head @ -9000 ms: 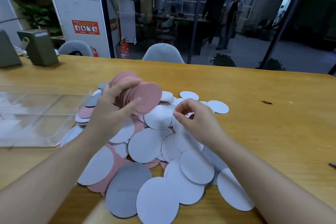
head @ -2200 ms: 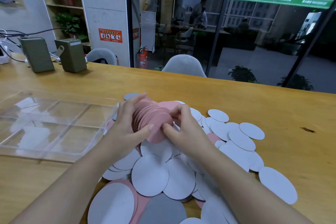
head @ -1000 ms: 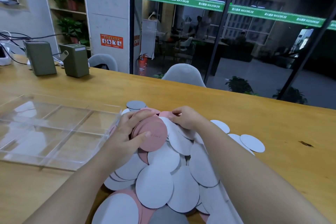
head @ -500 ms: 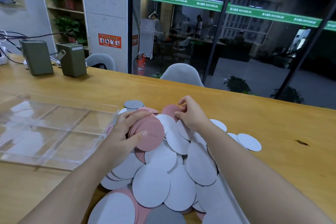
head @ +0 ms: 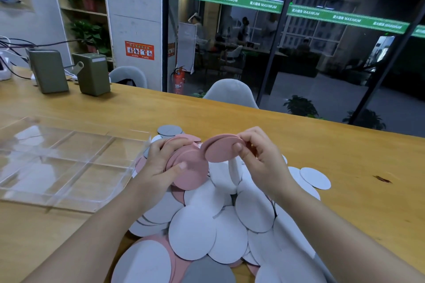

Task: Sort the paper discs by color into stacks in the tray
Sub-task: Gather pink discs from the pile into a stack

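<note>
The long wooden table point(head: 253, 126) runs across in front of me. On it to my left lies the clear plastic tray point(head: 69, 167) with its shallow compartments, all of them showing only bare table through the bottom. Just right of the tray, touching its near corner, spreads the heap of loose paper discs point(head: 218, 225), mostly white ones overlapping each other, with a few pink edges showing underneath and one big grey disc point(head: 207, 271) at the near edge. A small grey disc point(head: 169, 130) lies at the far side of the heap.

My left hand point(head: 158, 167) holds a fanned stack of pink paper discs point(head: 188, 167) above the heap, fingers curled over the far edge and thumb pressed across the front disc. My right hand point(head: 262, 161) pinches what look like one or two more pink discs point(head: 218, 149) between thumb and fingertips, held tilted just beside the stack, its left edge nearly meeting it.

At the far left of the table stand two olive-green boxes point(head: 69, 71) with cables trailing behind them.
</note>
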`<state>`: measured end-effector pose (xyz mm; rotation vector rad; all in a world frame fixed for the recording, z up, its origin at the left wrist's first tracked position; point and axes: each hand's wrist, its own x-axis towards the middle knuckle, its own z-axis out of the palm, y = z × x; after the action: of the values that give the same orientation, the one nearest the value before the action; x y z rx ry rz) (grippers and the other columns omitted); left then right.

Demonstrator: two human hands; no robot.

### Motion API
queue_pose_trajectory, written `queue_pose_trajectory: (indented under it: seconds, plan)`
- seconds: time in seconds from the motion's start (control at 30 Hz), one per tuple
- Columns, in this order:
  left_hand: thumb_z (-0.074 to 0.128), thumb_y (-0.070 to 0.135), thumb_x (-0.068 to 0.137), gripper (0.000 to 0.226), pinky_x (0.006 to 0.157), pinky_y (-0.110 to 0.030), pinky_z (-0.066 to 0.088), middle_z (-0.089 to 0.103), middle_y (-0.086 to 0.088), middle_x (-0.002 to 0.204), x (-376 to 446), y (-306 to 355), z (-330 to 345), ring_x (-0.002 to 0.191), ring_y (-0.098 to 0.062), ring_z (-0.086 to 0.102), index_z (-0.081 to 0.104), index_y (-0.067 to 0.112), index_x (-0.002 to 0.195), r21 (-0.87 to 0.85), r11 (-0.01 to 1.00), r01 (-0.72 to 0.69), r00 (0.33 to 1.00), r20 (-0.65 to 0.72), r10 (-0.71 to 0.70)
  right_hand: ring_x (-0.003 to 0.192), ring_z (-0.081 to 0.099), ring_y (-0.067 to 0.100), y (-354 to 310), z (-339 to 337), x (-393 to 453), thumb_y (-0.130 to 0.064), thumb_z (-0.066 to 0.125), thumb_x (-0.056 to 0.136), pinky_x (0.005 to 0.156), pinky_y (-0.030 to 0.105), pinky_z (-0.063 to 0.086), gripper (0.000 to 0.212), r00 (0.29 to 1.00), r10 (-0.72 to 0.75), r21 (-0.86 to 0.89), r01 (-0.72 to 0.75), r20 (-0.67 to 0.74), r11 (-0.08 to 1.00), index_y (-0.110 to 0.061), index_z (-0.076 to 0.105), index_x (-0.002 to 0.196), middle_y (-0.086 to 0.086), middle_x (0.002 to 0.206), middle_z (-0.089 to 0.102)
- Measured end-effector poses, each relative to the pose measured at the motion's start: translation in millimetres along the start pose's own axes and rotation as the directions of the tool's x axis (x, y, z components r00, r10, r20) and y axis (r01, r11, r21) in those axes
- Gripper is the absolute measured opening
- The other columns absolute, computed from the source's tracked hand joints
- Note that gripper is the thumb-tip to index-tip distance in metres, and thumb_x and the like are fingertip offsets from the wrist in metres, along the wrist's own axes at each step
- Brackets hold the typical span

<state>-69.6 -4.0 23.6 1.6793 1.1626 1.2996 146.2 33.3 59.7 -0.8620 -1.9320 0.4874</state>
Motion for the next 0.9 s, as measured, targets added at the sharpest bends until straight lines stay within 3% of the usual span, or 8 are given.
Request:
queue_pose_trajectory:
  seconds: [0.1, 0.2, 0.33, 0.47, 0.63, 0.73, 0.83, 0.9]
  plan:
    - [0.053, 0.046, 0.074, 0.034, 0.101, -0.055, 0.041, 0.037, 0.046, 0.109, 0.1, 0.6, 0.0, 0.129, -0.004, 0.03, 0.052, 0.07, 0.1, 0.013, 1.0, -0.02, 1.0, 0.016, 0.02, 0.077, 0.047, 0.0, -6.5, 2.6, -4.5, -0.02, 0.049, 0.091, 0.07, 0.01, 0.038, 0.015, 0.999, 0.008, 0.069, -0.005, -0.045, 0.998, -0.031, 0.056, 0.084, -0.005, 0.086, 0.05]
    - [0.049, 0.058, 0.068, 0.035, 0.105, -0.048, 0.039, 0.036, 0.044, 0.111, 0.7, -1.5, -1.6, 0.13, 0.0, 0.028, 0.051, 0.07, 0.101, 0.032, 0.999, -0.03, 0.999, 0.018, 0.03, 0.079, 0.047, -0.002, -4.8, 9.9, -8.1, -0.014, 0.051, 0.094, 0.071, 0.009, 0.036, 0.024, 0.996, 0.059, -0.012, -0.058, 0.074, 0.998, -0.034, 0.053, 0.082, -0.012, 0.085, 0.048]
    - [0.045, 0.06, 0.07, 0.036, 0.107, -0.043, 0.038, 0.034, 0.044, 0.113, 1.4, -4.3, -2.2, 0.128, 0.007, 0.025, 0.048, 0.07, 0.104, 0.086, 0.995, -0.059, 0.998, 0.032, 0.057, 0.08, 0.046, -0.001, 0.6, 21.0, -12.7, -0.012, 0.053, 0.093, 0.069, 0.013, 0.036, 0.009, 0.979, 0.158, -0.142, -0.14, 0.13, 0.98, -0.016, 0.058, 0.087, -0.016, 0.082, 0.046]
    - [0.047, 0.06, 0.07, 0.042, 0.1, 0.001, 0.019, 0.032, 0.025, 0.131, 2.4, -9.1, -0.9, 0.13, 0.008, 0.022, 0.042, 0.071, 0.11, 0.207, 0.972, -0.108, 0.994, 0.021, 0.106, 0.076, 0.05, 0.009, -7.7, 29.6, -11.4, -0.016, 0.062, 0.088, 0.067, 0.024, 0.045, 0.004, 0.972, 0.171, -0.12, -0.153, 0.16, 0.981, -0.013, 0.061, 0.086, -0.007, 0.081, 0.055]
    - [0.05, 0.056, 0.07, 0.043, 0.094, 0.007, 0.018, 0.036, 0.011, 0.133, 4.1, -15.4, -1.3, 0.131, 0.004, 0.025, 0.044, 0.065, 0.112, 0.229, 0.967, -0.108, 0.994, 0.005, 0.11, 0.064, 0.052, 0.002, -5.3, 33.2, 1.6, -0.02, 0.061, 0.09, 0.061, 0.013, 0.039, 0.011, 0.974, 0.196, -0.034, -0.194, 0.112, 0.98, -0.027, 0.058, 0.082, -0.013, 0.072, 0.057]
    - [0.05, 0.056, 0.069, 0.043, 0.09, 0.008, 0.02, 0.034, 0.014, 0.131, 4.6, -15.8, -1.2, 0.128, 0.006, 0.028, 0.045, 0.067, 0.11, 0.223, 0.97, -0.097, 0.995, -0.004, 0.1, 0.088, 0.055, 0.005, 22.6, 27.2, 26.2, -0.017, 0.052, 0.094, 0.074, 0.015, 0.039, 0.012, 0.955, 0.292, -0.236, -0.273, 0.045, 0.932, -0.022, 0.063, 0.099, -0.009, 0.094, 0.063]
    - [0.05, 0.055, 0.07, 0.043, 0.089, 0.008, 0.021, 0.035, 0.013, 0.131, 4.5, -15.1, -1.1, 0.128, 0.005, 0.028, 0.045, 0.066, 0.11, 0.23, 0.967, -0.11, 0.993, -0.003, 0.114, 0.124, 0.04, 0.019, 54.3, 24.7, 48.7, -0.015, 0.045, 0.095, 0.098, 0.027, 0.034, 0.034, 0.88, 0.45, -0.51, -0.32, 0.152, 0.798, -0.016, 0.054, 0.128, 0.0, 0.131, 0.054]
    - [0.05, 0.056, 0.068, 0.043, 0.089, 0.007, 0.023, 0.034, 0.016, 0.13, 4.0, -13.4, -1.0, 0.127, 0.006, 0.028, 0.045, 0.066, 0.11, 0.223, 0.97, -0.101, 0.995, -0.002, 0.105, 0.132, 0.032, 0.018, 64.6, 26.4, 58.2, -0.019, 0.044, 0.096, 0.101, 0.028, 0.031, 0.039, 0.83, 0.518, -0.55, -0.34, 0.207, 0.763, -0.02, 0.049, 0.134, 0.001, 0.137, 0.049]
